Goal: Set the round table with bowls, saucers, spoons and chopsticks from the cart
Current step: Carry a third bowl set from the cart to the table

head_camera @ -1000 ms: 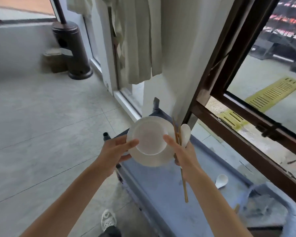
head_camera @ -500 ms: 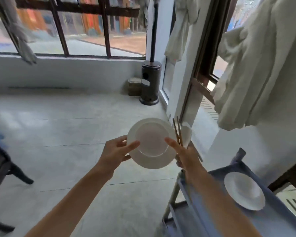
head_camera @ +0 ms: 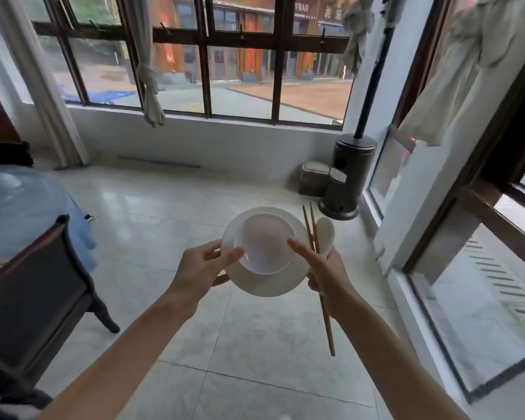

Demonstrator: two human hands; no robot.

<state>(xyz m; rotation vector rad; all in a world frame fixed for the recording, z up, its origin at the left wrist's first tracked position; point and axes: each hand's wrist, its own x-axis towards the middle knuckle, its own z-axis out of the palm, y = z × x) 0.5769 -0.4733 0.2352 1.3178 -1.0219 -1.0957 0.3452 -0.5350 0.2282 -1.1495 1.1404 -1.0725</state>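
We hold the saucer between both hands, our left hand pinching its left rim and thumb on the bowl that sits in it. Our right hand steadies the bowl's right edge while gripping the chopsticks and white spoon just right of the saucer. Left of the saucer, well apart, stands the blue-clothed round table behind a dark chair.

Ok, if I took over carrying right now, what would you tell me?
Left hand grips the saucer's rim, thumb on the bowl sitting in it. Right hand steadies the bowl's other side while pinching the chopsticks and white spoon. Done: one place setting picked up. Left: carry it to the blue-clothed table on the left and lay it out.
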